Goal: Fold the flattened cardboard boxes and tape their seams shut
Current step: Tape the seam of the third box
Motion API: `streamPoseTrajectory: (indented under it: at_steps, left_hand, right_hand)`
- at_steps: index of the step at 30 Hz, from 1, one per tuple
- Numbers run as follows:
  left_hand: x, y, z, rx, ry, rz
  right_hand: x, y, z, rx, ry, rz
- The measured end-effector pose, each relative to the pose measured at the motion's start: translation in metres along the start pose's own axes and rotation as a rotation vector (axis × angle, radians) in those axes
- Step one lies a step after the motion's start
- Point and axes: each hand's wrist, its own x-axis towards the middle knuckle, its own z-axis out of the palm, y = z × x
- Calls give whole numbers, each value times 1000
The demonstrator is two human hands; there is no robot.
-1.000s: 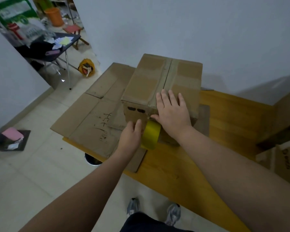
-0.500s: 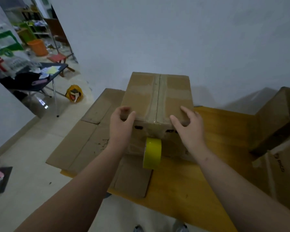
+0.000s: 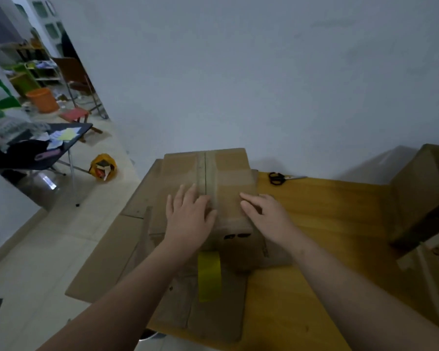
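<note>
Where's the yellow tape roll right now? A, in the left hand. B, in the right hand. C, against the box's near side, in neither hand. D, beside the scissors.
C: the tape roll sits at the near side of the box, while the left hand and right hand lie flat on its top; the scissors are far back.

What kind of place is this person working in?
Likely an informal packing or storage room: a cardboard box, yellow tape roll and scissors at a wooden table, with a cluttered desk nearby.
</note>
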Motion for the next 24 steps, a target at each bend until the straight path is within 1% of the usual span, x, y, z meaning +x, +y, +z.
streamPoseTrajectory:
  at_steps: [2,5,8,12,14,16,19,21,24]
  left_hand:
    - [18,23,2,-13,-39,118]
    - [47,55,5,-49,-82,242]
    - [79,83,13,-47,-97,316]
    - [130,112,29,39,-165,360]
    - [156,126,38,104,-164,397]
    - [181,137,48,158,-157,435]
    - [209,142,61,211,-146,444]
    - [218,139,64,227,-131,416]
    - [220,130,60,179,-113,343]
  right_hand:
    - [8,12,-17,-26,29,2]
    - [26,45,-39,-80,32,87]
    - [52,88,-54,-197,-31,145]
    - [100,141,-63,-343,-114,226]
    - [133,160,-61,-410,-184,224]
    - [172,177,-54,-467,-251,175]
    - [230,202,-38,-529,-321,113]
    - [259,218,-27,-539,-383,126]
    - [281,242,-14,-586,-458,161]
